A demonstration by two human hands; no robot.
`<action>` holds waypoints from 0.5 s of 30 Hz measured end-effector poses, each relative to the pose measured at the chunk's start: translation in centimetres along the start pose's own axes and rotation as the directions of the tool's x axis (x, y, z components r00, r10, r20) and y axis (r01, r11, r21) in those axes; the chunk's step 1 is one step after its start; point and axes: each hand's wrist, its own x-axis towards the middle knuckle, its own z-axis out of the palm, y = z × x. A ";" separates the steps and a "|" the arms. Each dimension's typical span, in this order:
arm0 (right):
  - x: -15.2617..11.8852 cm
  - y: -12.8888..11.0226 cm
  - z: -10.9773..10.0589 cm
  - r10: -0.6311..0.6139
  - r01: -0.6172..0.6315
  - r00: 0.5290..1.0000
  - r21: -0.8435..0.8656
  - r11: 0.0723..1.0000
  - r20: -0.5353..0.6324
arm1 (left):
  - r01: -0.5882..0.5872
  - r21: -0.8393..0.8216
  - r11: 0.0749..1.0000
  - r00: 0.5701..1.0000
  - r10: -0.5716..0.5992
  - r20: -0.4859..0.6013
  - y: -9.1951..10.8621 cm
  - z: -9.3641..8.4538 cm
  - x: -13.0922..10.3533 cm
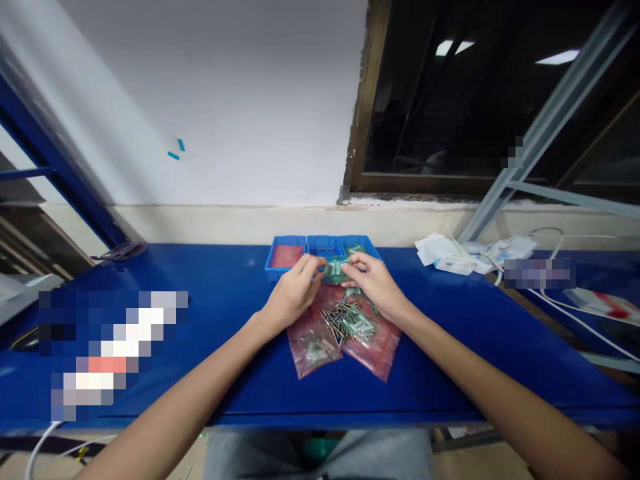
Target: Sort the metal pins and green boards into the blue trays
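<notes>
Between my two hands is a small clear greenish plastic bag (336,269) with pale pieces inside, held up just in front of the blue bins. The fingers of my left hand (296,290) pinch its left edge; those of my right hand (373,283) pinch its right side. Below, a pile of screws (337,319) lies on pink plastic bags (377,357). Another clear bag of pale pieces (359,325) rests on the pile's right side. At the lower left, a pink bag (313,353) has small pale parts showing through it.
Three joined blue bins (276,272) stand behind my hands; the left one holds pink bags, the middle one some dark thin pieces. Crumpled white packaging (445,253) and cables lie at the right of the blue table (240,393). Blurred-out items are at the left.
</notes>
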 end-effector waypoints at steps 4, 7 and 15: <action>-0.1 -0.5 0.0 0.024 -0.024 1.000 0.127 0.992 -0.002 | -0.018 0.039 0.999 0.999 0.017 0.033 0.8 -0.6 0.2; -0.3 -0.7 0.2 0.022 -0.023 1.000 0.124 0.992 0.005 | -0.025 0.045 0.999 0.993 0.020 0.115 1.1 -0.7 0.1; -0.4 -1.0 0.1 -0.051 0.052 0.998 -0.043 0.998 0.043 | 0.039 0.035 0.999 0.997 -0.042 0.066 0.5 0.0 0.1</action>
